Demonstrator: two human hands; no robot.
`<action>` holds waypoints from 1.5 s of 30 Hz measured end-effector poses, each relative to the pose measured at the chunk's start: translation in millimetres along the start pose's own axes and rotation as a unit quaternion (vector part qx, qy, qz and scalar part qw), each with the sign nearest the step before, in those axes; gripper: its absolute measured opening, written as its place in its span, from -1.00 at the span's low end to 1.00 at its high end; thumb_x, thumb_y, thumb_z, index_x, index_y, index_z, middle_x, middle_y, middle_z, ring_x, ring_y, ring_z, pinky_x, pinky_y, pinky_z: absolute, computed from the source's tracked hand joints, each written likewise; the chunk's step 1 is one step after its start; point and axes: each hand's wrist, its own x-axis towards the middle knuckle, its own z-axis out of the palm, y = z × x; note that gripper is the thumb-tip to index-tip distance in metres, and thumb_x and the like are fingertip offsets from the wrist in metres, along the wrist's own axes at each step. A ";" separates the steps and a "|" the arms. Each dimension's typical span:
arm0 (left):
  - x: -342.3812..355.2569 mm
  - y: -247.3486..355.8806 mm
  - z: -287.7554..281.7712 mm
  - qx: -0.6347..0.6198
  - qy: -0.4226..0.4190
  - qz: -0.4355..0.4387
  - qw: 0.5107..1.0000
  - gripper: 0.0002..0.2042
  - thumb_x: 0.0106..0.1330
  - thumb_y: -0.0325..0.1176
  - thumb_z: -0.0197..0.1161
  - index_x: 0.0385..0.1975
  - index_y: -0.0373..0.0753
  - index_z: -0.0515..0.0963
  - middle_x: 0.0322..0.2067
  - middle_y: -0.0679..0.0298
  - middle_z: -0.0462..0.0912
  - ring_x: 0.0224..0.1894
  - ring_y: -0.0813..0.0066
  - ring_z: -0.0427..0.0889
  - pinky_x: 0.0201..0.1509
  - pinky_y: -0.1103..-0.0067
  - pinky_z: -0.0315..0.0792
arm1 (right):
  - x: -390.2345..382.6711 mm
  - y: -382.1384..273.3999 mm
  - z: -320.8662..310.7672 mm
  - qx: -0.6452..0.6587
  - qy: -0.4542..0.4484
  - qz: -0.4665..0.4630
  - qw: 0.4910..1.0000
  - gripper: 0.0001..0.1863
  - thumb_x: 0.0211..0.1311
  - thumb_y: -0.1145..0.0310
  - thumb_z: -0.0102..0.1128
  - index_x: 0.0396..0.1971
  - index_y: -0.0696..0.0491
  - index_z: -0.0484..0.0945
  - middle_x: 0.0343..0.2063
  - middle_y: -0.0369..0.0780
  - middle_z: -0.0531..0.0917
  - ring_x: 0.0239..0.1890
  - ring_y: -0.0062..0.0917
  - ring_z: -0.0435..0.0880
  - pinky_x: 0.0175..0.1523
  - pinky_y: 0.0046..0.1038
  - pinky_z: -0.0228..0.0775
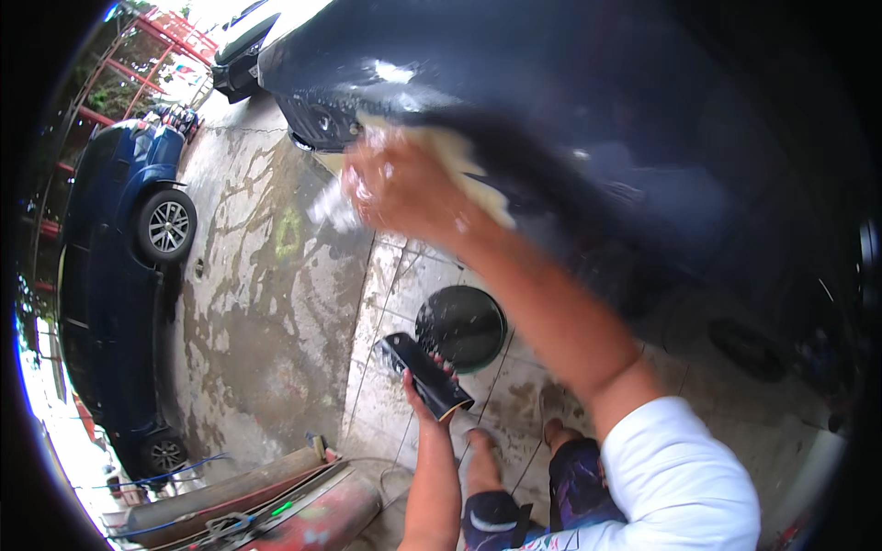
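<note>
My right hand [390, 184] is raised against the dark car body panel [570, 83], its fingers curled and smeared by motion. A whitish blur [335, 207] beside the fingers could be a wet sheet or water; what they hold cannot be made out. Under and around that hand spreads a beige, irregular patch [469, 174] on the panel. Lower down, my left hand [432, 390] grips a black, bottle-like container [427, 375], tilted, above the tiled floor. A round dark basin [461, 329] stands on the tiles just beyond it.
Wet concrete [266, 275] stretches to the left, with a dark blue vehicle [115, 275] parked across it. Pipes and a reddish cylinder [322, 510] lie at the lower left. White tiles [377, 413] lie under my feet. Another car [243, 55] is beyond the panel.
</note>
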 end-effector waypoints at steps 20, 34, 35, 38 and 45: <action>-119.0 -356.1 -63.2 0.032 0.211 -0.011 0.977 -0.42 0.34 0.27 0.25 -0.11 -0.22 0.59 -0.27 0.17 0.68 -0.28 0.18 0.68 -0.05 0.26 0.59 | -560.5 83.3 -35.0 0.002 -0.374 0.174 0.911 -0.45 0.38 0.07 0.20 0.28 0.01 0.52 0.23 0.06 0.55 0.29 -0.08 0.54 0.38 -0.04 0.30; -130.7 -535.0 -124.5 0.279 0.339 -0.035 0.898 -0.36 0.52 0.14 0.11 0.35 -0.27 0.38 0.25 0.09 0.53 0.25 0.30 0.48 0.33 0.43 0.33 | -735.9 104.4 -49.0 0.242 -0.415 0.331 0.812 -0.27 0.48 -0.21 0.00 0.34 0.10 0.46 0.07 0.08 0.67 0.12 0.01 0.65 0.23 -0.13 0.48; -130.1 -535.3 -124.3 0.270 0.351 -0.017 0.896 -0.36 0.52 0.15 0.11 0.34 -0.29 0.39 0.25 0.08 0.53 0.25 0.30 0.47 0.34 0.42 0.32 | -736.8 104.5 -47.7 0.203 -0.425 0.327 0.819 -0.28 0.47 -0.21 0.01 0.32 0.10 0.48 0.08 0.10 0.65 0.12 0.02 0.64 0.23 -0.13 0.48; -129.3 -537.1 -123.4 0.210 0.373 0.056 0.902 -0.33 0.52 0.20 0.08 0.31 -0.32 0.43 0.28 0.10 0.50 0.31 0.29 0.44 0.36 0.42 0.31 | -731.6 101.2 -41.0 0.106 -0.448 0.320 0.828 -0.33 0.41 -0.17 0.11 0.20 0.12 0.59 0.10 0.15 0.60 0.16 0.01 0.61 0.27 -0.14 0.45; -147.9 -509.9 -130.6 0.089 0.384 0.078 0.916 -0.52 0.52 0.26 0.02 0.00 -0.06 0.53 -0.09 0.36 0.64 0.01 0.45 0.61 0.11 0.46 0.43 | -723.2 62.9 -22.6 0.056 -0.434 0.292 0.850 -0.45 0.31 -0.09 0.28 0.02 0.10 0.64 0.10 0.03 0.56 0.16 -0.02 0.57 0.22 0.04 0.37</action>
